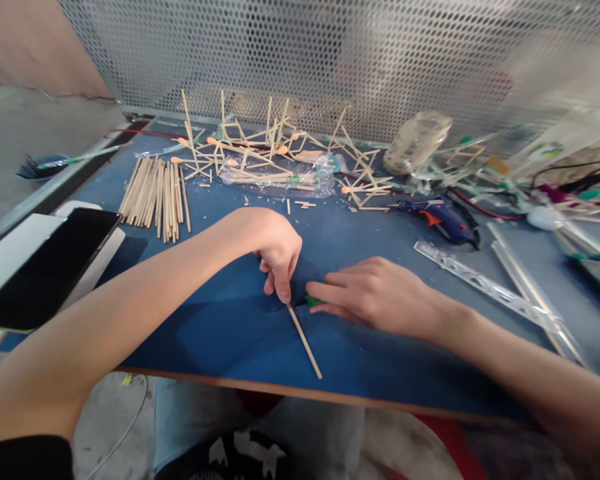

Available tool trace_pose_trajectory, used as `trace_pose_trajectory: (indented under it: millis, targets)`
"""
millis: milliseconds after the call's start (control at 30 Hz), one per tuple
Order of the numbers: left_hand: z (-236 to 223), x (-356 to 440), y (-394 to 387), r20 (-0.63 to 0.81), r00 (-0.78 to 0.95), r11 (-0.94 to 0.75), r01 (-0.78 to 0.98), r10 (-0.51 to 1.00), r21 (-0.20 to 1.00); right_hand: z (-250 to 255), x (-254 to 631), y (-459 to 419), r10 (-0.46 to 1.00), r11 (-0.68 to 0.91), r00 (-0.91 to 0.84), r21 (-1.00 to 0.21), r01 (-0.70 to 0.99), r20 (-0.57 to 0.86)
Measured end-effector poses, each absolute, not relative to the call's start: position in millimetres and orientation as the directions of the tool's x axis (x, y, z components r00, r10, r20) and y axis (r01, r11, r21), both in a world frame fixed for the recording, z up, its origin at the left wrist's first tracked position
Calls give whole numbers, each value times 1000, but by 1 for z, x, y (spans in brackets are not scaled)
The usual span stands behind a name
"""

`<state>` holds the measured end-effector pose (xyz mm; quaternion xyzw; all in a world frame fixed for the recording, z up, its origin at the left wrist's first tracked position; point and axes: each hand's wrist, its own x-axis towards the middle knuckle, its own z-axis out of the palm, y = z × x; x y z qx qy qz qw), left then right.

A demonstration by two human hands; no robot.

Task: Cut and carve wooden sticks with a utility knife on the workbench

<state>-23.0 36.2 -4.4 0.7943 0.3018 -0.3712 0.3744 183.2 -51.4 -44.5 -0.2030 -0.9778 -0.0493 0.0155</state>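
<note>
My left hand [279,260] is bent down at the wrist, with thumb and fingers pinched on the upper end of a thin wooden stick [305,341]. The stick's lower end points toward the table's front edge. My right hand [363,293] is closed on a small green tool with a dark, thin end [313,301], most of it hidden by my fingers. That dark end reaches to the stick just below my left fingertips; whether it touches the stick I cannot tell.
A stack of wooden sticks [157,193] and a phone [50,267] lie left. Behind are stick frames with orange tips [280,150] and a plastic packet [280,180]. A blue glue gun [443,219], clear ruler [485,283] and jar [416,143] are right. Perforated metal [300,53] borders the back.
</note>
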Motion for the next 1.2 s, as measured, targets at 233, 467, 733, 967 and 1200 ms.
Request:
trace_pose_trajectory:
  millis: [233, 467, 733, 967, 1200]
  targets:
    - [-3, -24, 34, -808, 553, -541, 751, 203, 378, -43, 185, -48, 403, 909, -913, 93, 407, 62]
    - [-4, -24, 36, -809, 553, -545, 749, 200, 377, -45, 187, -45, 402, 910, -914, 81, 406, 62]
    - [-5, -23, 36, -818, 540, -544, 756, 201, 365, -43, 189, -41, 353, 925, -932, 116, 361, 81]
    - [-5, -22, 36, -820, 538, -549, 754, 198, 362, -44, 191, -36, 325, 941, -944, 74, 329, 59]
    - [-4, -23, 35, -812, 547, -542, 753, 201, 373, -45, 190, -36, 312, 949, -949, 41, 314, 46]
